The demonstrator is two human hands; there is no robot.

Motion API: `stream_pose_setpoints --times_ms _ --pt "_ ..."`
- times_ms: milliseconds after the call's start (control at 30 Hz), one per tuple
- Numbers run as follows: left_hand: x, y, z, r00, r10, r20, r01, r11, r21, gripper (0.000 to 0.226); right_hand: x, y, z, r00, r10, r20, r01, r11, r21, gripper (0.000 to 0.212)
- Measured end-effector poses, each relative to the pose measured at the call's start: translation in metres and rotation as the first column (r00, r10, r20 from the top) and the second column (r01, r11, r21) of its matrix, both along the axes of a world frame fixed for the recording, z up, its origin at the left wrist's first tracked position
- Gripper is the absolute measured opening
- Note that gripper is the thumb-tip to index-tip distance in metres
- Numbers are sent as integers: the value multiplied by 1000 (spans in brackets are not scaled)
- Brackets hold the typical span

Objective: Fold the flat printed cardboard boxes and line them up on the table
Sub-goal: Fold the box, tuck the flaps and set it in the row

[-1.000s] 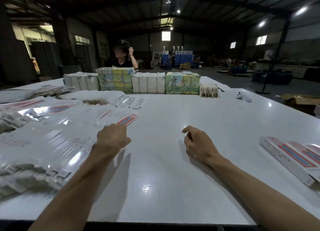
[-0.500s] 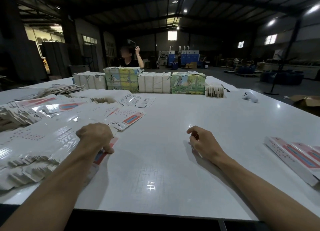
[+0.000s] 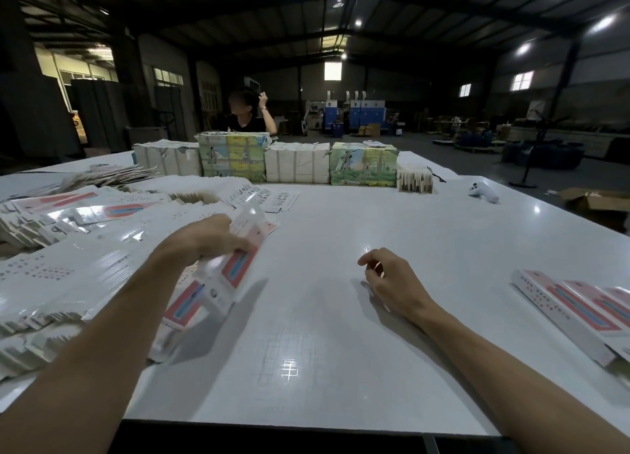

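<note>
since only the head view was given, everything below came from it. the left hand had its fingers curled over the long edge of a flat box, a printed blank with a red and blue panel. it held the blank raised and tilted above the bench. motion blur smeared it, so i could not tell whether one blank or two were in that grip.

just left of those fingers, and spreading away from them, lay the pile of flat boxes, fanned out in overlapping layers. i judged this was so that a single edge could be caught and peeled off without digging.

the right hand rested on the bare bench well to the right of the left fingers. its own fingers were loosely curled, thumb near forefinger, with nothing between them. it seemed parked in the open working patch, placed to take the blank's other edge.

further right of those fingers, at the bench edge, the folded boxes lay side by side and close together, a row begun. my guess was that the step in hand was fetching the next blank, with opening it up to follow.

beyond both sets of fingers, wrapped bundles stood in a line along the far edge. a small white device lay near them, and a seated person was behind.
</note>
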State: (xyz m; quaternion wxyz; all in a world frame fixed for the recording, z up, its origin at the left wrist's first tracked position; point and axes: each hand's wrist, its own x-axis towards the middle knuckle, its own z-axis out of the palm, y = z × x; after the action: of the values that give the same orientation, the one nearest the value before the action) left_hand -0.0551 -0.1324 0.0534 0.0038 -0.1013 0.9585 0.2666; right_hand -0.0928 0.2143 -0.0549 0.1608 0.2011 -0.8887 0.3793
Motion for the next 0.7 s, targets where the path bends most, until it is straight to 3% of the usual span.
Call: stream_pose_setpoints --times_ms 100,200,300,467,567,700 --pt "-13 43 -7 986 -144 -88 166 924 345 25 -2 0 0 1000 7 9 -7 999 -45 23" --pt "-27 94 -30 964 -254 -84 244 703 668 27 -3 1 2 1000 -8 16 10 993 -119 24" --pt "-37 133 -58 943 -325 -65 230 500 835 34 -5 5 6 999 -43 2 43 979 -201 23" --pt "-35 173 -89 949 -289 -127 189 199 962 39 -7 8 10 991 -130 -27 112 927 -358 22" --pt "-37 173 -94 935 -302 -184 234 140 962 44 -16 8 19 985 -149 -83 112 933 -341 26" --pt "-37 167 -95 925 -323 -199 254 137 957 47 -35 -1 43 994 -49 -95 29 979 -200 38"
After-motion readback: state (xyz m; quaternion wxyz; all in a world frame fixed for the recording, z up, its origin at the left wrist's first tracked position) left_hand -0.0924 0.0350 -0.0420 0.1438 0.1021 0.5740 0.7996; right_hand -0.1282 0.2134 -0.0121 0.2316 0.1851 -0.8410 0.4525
